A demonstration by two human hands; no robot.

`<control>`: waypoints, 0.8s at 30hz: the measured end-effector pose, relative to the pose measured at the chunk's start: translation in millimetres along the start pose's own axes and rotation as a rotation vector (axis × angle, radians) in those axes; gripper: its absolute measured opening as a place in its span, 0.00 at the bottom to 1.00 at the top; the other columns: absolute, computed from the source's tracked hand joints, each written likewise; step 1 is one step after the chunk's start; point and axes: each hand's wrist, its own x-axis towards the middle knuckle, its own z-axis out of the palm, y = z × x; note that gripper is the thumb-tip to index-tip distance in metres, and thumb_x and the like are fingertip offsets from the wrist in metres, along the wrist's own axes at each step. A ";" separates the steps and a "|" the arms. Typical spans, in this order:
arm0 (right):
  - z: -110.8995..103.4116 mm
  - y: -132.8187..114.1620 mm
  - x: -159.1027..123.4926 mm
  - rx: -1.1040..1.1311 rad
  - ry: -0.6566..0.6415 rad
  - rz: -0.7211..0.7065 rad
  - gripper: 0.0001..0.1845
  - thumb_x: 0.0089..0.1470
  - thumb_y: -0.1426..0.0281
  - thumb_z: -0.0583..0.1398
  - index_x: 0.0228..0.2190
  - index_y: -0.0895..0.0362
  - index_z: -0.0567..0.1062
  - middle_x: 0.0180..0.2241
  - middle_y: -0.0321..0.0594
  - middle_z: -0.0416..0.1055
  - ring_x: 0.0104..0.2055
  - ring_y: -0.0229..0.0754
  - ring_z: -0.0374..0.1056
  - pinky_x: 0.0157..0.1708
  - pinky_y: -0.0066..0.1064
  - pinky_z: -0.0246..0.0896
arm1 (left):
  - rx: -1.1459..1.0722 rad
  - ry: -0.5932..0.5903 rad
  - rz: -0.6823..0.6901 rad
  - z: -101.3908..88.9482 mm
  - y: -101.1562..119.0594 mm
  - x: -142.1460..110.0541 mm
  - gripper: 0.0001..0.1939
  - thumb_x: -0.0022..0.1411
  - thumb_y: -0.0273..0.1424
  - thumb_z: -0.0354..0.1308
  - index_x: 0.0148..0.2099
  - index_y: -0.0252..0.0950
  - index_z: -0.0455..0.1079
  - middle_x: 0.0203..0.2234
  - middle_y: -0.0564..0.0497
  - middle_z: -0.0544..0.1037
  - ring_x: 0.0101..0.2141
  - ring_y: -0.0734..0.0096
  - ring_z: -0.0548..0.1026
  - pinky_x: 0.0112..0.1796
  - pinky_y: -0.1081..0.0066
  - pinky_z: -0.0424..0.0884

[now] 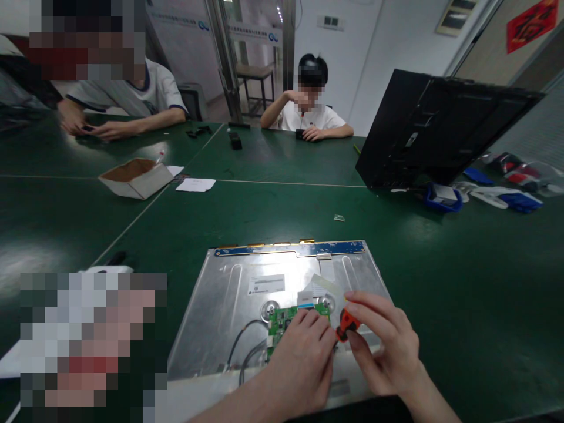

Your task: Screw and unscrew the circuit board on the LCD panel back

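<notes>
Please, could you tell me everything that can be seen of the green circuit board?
The green circuit board lies on the silver, metallic-looking panel, toward the person. It carries small dark components and a pale connector on its left edge, where dark cables approach. At its far edge, a pale strip with a blue end meets it. The left hand covers much of it, seemingly touching it.

green table (458,288) before a white wall (341,70) and glass partition (187,50)
</notes>
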 end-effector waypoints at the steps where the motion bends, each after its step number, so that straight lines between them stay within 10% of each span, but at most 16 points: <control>1: -0.6 -0.1 0.5 -0.001 -0.010 -0.005 0.20 0.52 0.78 0.55 0.48 0.59 0.69 0.42 0.49 0.75 0.43 0.46 0.74 0.34 0.34 0.73 | 0.001 0.005 -0.001 0.3 -0.2 -0.1 0.09 0.57 0.25 0.51 0.42 0.35 0.66 0.38 0.45 0.71 0.41 0.56 0.66 0.48 0.53 0.63; 12: 3.7 0.2 0.2 0.177 0.106 0.061 0.21 0.47 0.79 0.61 0.42 0.54 0.64 0.37 0.44 0.79 0.28 0.42 0.75 0.27 0.33 0.72 | 0.023 -0.024 -0.001 0.6 -2.1 0.2 0.07 0.58 0.26 0.52 0.39 0.35 0.67 0.36 0.45 0.71 0.40 0.56 0.67 0.45 0.53 0.64; 24: -0.1 2.7 1.0 -0.017 -0.008 -0.019 0.19 0.52 0.78 0.56 0.47 0.58 0.69 0.42 0.48 0.74 0.38 0.44 0.75 0.29 0.31 0.72 | 0.015 -0.004 0.005 -1.7 -0.7 0.9 0.12 0.57 0.26 0.52 0.45 0.36 0.66 0.39 0.44 0.72 0.41 0.56 0.68 0.48 0.52 0.64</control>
